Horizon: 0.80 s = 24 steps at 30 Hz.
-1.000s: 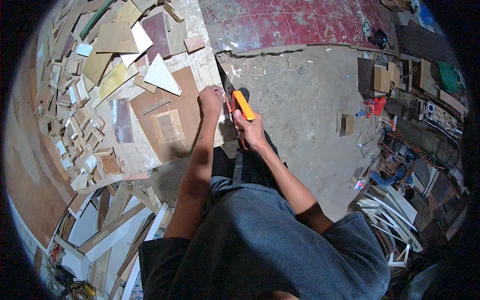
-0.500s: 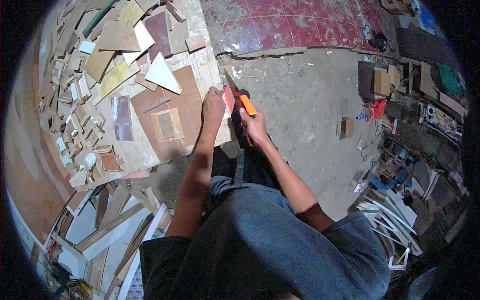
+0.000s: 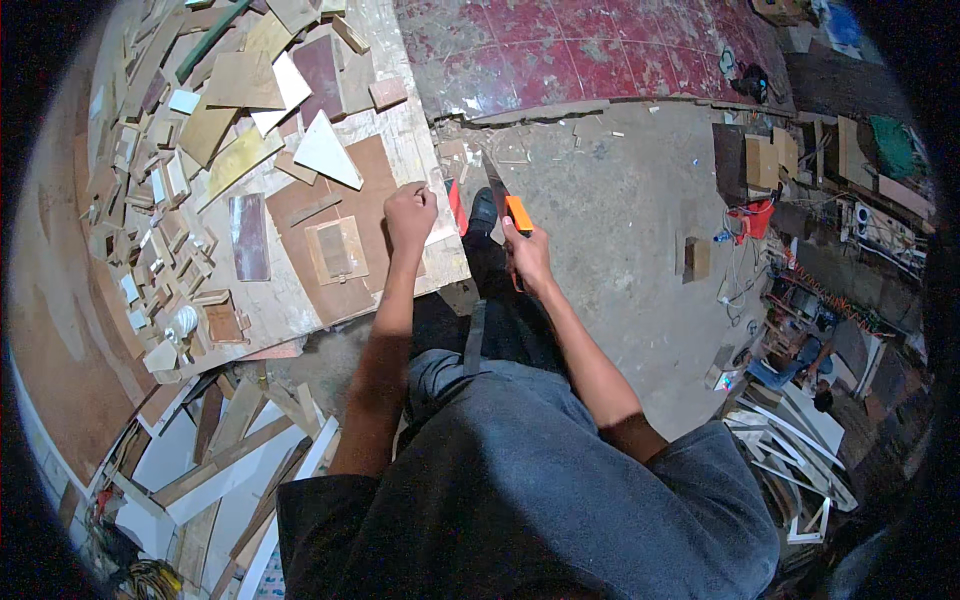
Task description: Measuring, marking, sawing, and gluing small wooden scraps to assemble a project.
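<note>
My right hand grips the orange and black handle of a handsaw, right of the worktable's edge. The blade points away from me, clear of the table. My left hand is over the table near its right edge, fingers curled in; whatever they may hold is too small to make out. Just beyond it, a red piece shows at the table's edge. Left of that hand a brown board lies flat, bearing a small wooden frame-like piece and a white triangular offcut.
The wooden worktable carries many offcuts along its left side. Long boards and strips are piled below it at the left. White frames lie at the lower right, near cables and a red container. My shoe is below the saw.
The saw has moved right, away from the table's edge, with my right hand. My left hand has shifted left and slightly nearer to me, its fingers more curled.
</note>
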Motion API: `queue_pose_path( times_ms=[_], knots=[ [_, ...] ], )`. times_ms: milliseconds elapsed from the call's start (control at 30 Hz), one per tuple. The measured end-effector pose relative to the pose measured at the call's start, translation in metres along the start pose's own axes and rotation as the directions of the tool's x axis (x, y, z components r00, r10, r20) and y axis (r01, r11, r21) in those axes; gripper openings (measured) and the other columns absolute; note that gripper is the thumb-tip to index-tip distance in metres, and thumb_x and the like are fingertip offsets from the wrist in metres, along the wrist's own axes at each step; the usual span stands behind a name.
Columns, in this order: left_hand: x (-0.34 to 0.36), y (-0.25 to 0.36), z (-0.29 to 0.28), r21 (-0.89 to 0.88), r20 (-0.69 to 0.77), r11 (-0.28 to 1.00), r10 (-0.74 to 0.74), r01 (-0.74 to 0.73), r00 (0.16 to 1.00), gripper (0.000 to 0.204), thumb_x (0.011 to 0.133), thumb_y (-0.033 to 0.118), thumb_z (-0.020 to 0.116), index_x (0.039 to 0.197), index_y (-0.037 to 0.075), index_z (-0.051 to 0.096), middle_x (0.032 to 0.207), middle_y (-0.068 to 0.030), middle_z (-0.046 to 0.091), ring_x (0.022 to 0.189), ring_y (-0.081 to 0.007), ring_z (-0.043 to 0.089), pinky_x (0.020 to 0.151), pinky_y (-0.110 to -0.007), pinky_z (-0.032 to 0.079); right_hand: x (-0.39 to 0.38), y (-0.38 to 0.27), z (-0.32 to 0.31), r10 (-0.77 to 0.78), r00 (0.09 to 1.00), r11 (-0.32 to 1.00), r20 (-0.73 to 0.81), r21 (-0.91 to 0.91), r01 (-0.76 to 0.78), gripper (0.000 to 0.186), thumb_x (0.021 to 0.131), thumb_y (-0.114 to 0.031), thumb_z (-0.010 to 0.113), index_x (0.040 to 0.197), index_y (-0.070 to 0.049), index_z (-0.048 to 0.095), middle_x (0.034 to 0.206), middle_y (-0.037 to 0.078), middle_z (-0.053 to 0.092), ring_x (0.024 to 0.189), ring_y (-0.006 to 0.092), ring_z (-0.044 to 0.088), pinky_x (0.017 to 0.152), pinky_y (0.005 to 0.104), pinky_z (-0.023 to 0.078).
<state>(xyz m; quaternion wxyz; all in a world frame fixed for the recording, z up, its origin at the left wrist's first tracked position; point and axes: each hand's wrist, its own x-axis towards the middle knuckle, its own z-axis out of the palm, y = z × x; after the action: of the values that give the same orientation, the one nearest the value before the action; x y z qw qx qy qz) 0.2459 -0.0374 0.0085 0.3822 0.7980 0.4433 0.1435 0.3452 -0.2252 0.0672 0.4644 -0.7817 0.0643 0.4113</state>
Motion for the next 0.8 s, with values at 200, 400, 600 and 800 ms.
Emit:
queue_pose_path(
  times_ms=[200, 400, 600, 800],
  knots=[
    [-0.029, 0.034, -0.074, -0.757, 0.311, 0.513, -0.262, 0.405, 0.914, 0.020, 0.092, 0.003, 0.067, 0.107, -0.009, 0.068, 0.097, -0.0140, 0.071, 0.081, -0.0157, 0.069, 0.071, -0.027, 0.060, -0.024, -0.020, 0.008, -0.181, 0.981, 0.983, 0.073, -0.031, 0.184, 0.037, 0.093, -0.034, 0.068, 0.072, -0.008, 0.055, 0.058, -0.001, 0.051, 0.046, 0.0086, 0.046, 0.043, 0.0292, 0.035],
    [-0.069, 0.087, -0.153, -0.835, 0.270, 0.422, -0.244, 0.352, 0.932, 0.020, 0.091, 0.002, 0.067, 0.109, -0.009, 0.067, 0.097, -0.0158, 0.070, 0.080, -0.0181, 0.070, 0.072, -0.029, 0.062, -0.097, -0.094, 0.017, -0.399, 0.905, 0.907, 0.147, -0.080, 0.413, 0.023, 0.086, -0.021, 0.076, 0.081, -0.002, 0.066, 0.069, -0.002, 0.061, 0.066, 0.0077, 0.057, 0.061, 0.0261, 0.046],
    [-0.088, 0.126, -0.185, -0.884, 0.184, 0.435, -0.014, 0.172, 0.983, 0.018, 0.089, -0.001, 0.069, 0.105, -0.009, 0.067, 0.093, -0.0155, 0.070, 0.079, -0.0174, 0.070, 0.070, -0.028, 0.062, -0.152, -0.125, 0.014, -0.433, 0.856, 0.901, 0.280, 0.113, 0.419, 0.028, 0.082, -0.018, 0.081, 0.101, 0.000, 0.071, 0.079, -0.001, 0.066, 0.071, 0.0054, 0.057, 0.067, 0.0240, 0.048],
    [-0.096, 0.157, -0.206, -0.881, 0.195, 0.456, 0.106, 0.127, 0.975, 0.017, 0.087, 0.000, 0.072, 0.101, -0.008, 0.069, 0.090, -0.0142, 0.071, 0.073, -0.0147, 0.068, 0.066, -0.026, 0.058, -0.190, -0.154, 0.011, -0.513, 0.780, 0.856, 0.358, 0.283, 0.433, 0.020, 0.088, -0.010, 0.075, 0.102, 0.002, 0.070, 0.085, 0.003, 0.071, 0.074, 0.0059, 0.062, 0.065, 0.0223, 0.050]
  ],
)
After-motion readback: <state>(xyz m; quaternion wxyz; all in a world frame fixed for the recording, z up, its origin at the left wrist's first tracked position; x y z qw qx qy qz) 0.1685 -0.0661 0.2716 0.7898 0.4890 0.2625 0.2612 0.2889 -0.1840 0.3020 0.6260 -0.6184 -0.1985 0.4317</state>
